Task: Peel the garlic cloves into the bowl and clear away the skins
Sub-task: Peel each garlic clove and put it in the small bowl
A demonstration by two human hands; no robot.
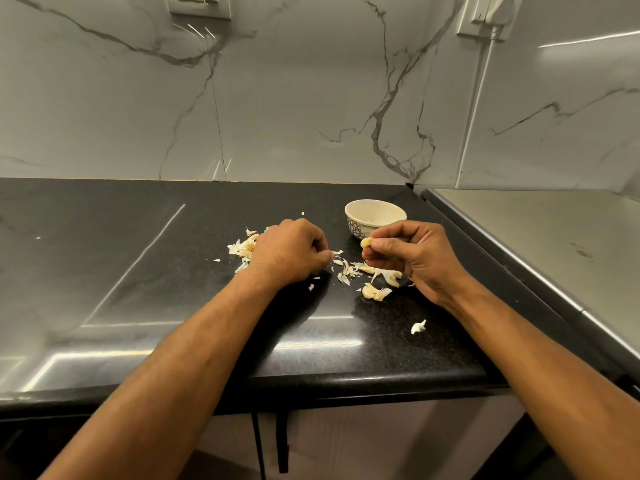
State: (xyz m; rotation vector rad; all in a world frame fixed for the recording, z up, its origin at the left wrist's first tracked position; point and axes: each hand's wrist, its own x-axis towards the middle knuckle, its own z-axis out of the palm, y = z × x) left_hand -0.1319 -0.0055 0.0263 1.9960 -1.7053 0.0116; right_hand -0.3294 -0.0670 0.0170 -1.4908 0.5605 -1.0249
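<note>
My right hand (412,258) pinches a pale garlic clove (366,242) between thumb and fingers, just in front of the small cream bowl (375,216). My left hand (291,252) is curled low over the black counter and pinches a thin scrap of garlic skin (336,253) at its fingertips. Between and below the hands lie several loose cloves (375,292) and skins (346,273). A heap of skins and the garlic root (244,247) sits behind my left hand, partly hidden by it. The bowl's inside looks empty from here.
A stray skin (418,326) lies nearer the counter's front edge. The black counter (138,271) stretches left; a steel surface (540,244) adjoins it on the right. A marble wall with sockets (199,5) and a white cable (481,81) stands behind.
</note>
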